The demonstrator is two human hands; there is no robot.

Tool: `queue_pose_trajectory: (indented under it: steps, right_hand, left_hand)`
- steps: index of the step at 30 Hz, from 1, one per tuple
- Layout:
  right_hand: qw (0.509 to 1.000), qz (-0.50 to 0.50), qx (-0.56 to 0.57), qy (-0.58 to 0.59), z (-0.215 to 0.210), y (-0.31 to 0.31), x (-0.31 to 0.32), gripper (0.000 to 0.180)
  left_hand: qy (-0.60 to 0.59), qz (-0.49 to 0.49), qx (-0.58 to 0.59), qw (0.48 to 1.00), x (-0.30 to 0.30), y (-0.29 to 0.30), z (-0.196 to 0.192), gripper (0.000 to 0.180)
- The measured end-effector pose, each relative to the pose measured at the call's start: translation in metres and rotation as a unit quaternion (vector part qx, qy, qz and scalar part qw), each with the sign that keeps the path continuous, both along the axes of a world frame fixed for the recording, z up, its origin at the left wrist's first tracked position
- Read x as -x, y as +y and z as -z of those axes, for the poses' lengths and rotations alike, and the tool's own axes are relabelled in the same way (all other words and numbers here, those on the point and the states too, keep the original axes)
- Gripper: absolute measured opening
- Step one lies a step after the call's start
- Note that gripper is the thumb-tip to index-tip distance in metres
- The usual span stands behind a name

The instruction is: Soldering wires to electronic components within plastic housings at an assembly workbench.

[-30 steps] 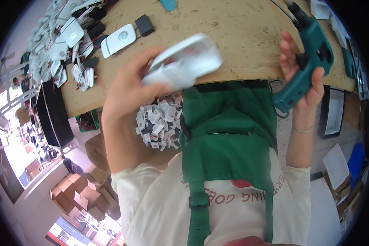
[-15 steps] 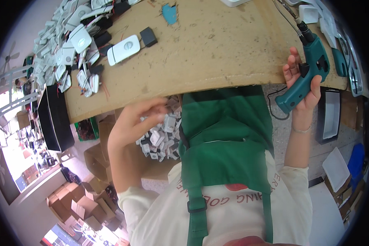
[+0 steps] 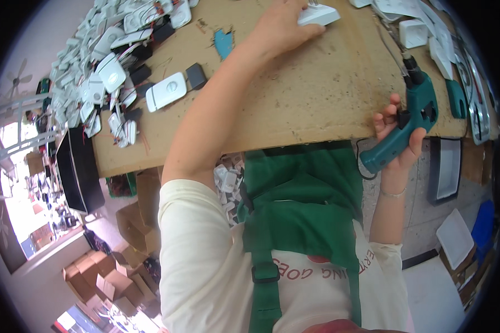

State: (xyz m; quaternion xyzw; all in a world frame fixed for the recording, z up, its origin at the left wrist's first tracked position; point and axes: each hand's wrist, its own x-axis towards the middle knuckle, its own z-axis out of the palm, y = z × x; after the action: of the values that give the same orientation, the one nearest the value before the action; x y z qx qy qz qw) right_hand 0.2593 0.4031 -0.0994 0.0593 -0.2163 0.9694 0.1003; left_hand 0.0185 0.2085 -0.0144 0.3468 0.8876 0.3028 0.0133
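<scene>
Has a cardboard box (image 3: 150, 191) below the bench (image 3: 294, 111), left of centre in the frame, with white scraps (image 3: 228, 180) heaped inside and partly hidden behind the left arm (image 3: 205, 116). Farther left, shows a green crate (image 3: 122, 186) with dark contents, too small to make out. At right, includes a dark-edged tray (image 3: 449, 166), white inside; at lower left, open cartons (image 3: 116, 283), contents unclear.

Reaches with the left hand (image 3: 280, 28) to the top edge of the frame, thumb along the near side of a white piece (image 3: 319, 16); cannot tell whether pinching it, the other fingers being partly cut off. Holds a green driver (image 3: 397, 141) in the right hand (image 3: 404, 160) at right, laid across the palm, thumb on one side, other fingers half curled on the other.

Half a second ago, had the left hand over the box; now stretches it far up across the bench. Carries the driver lower in the frame than then, in much the same hold.
</scene>
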Motion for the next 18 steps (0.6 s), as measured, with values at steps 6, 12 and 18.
queue_pose_trajectory:
  steps: [6,12,18]
  right_hand:
    - [1.0,0.008,-0.004,-0.008,0.002,0.003,-0.001,0.079]
    - [0.999,-0.007,-0.05,0.002,-0.006,0.001,-0.001,0.08]
    - [0.995,-0.02,-0.085,-0.04,-0.014,-0.013,-0.01,0.089]
  left_hand:
    - [-0.227,0.028,-0.032,0.973,-0.062,-0.092,-0.019,0.041]
    - [-0.238,0.015,-0.074,0.968,-0.071,-0.115,-0.004,0.034]
    - [0.048,0.009,-0.099,0.994,-0.066,-0.126,0.002,0.034]
